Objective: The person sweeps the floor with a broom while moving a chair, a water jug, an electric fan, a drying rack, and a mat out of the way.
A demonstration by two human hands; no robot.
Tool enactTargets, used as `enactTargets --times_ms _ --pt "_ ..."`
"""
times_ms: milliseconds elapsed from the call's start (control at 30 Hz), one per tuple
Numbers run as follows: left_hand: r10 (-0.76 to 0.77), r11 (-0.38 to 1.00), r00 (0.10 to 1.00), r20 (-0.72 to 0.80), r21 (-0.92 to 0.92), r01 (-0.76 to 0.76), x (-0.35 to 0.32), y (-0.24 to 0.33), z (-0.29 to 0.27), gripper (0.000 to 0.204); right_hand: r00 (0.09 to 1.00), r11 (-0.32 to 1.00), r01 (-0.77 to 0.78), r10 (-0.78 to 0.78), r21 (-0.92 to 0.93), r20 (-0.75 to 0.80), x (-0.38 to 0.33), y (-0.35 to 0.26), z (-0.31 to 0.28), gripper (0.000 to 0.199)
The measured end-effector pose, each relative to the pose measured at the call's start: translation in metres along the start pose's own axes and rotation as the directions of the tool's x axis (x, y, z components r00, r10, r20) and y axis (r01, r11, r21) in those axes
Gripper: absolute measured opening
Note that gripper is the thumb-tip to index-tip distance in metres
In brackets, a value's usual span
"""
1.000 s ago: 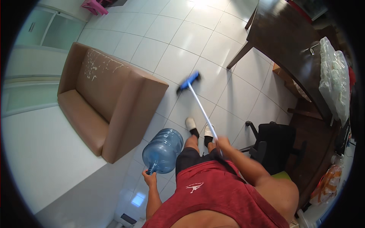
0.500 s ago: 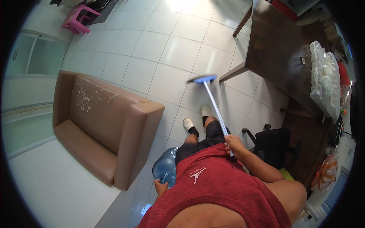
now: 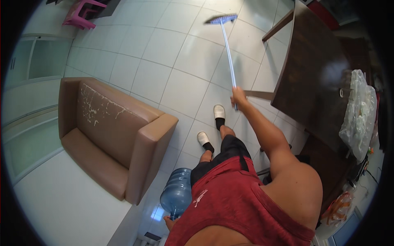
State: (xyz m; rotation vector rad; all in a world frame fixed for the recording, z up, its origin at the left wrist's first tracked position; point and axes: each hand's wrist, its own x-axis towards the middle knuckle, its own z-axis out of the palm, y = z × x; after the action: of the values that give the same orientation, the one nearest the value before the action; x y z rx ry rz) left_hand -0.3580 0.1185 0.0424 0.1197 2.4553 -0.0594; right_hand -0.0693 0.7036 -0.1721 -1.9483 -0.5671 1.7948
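Floor tool (image 3: 229, 53) pushed farther forward since earlier frame, right arm now outstretched. Step seems carrying both items; next move likely calls for firm grips, bottle kept off sofa (image 3: 154, 156). Right hand (image 3: 239, 98) closed around handle's near end. Left hand (image 3: 169, 222), partly hidden, curled on neck of blue water bottle (image 3: 176, 190), body just ahead.

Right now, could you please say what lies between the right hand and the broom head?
In the head view, the pale handle connects the right hand to the broom head.

small white emblem (image 3: 199, 198) with tiny lettering (image 3: 205, 192) on the red shirt (image 3: 230, 188)
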Motion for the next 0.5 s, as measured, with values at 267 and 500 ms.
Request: enactTargets --times_ms 267,500 --pt "-0.137 0.987 0.989 -0.058 0.076 0.141 0.012 0.029 0.026 0.052 0.936 0.935 -0.339 0.346 -0.101 0.063 -0.2 0.052 -0.038 0.017" --pt "0.045 0.995 0.998 -0.033 0.094 -0.042 0.0 0.001 0.015 0.045 0.999 0.933 0.045 -0.044 -0.357 0.012 0.091 0.043 0.033 0.036"
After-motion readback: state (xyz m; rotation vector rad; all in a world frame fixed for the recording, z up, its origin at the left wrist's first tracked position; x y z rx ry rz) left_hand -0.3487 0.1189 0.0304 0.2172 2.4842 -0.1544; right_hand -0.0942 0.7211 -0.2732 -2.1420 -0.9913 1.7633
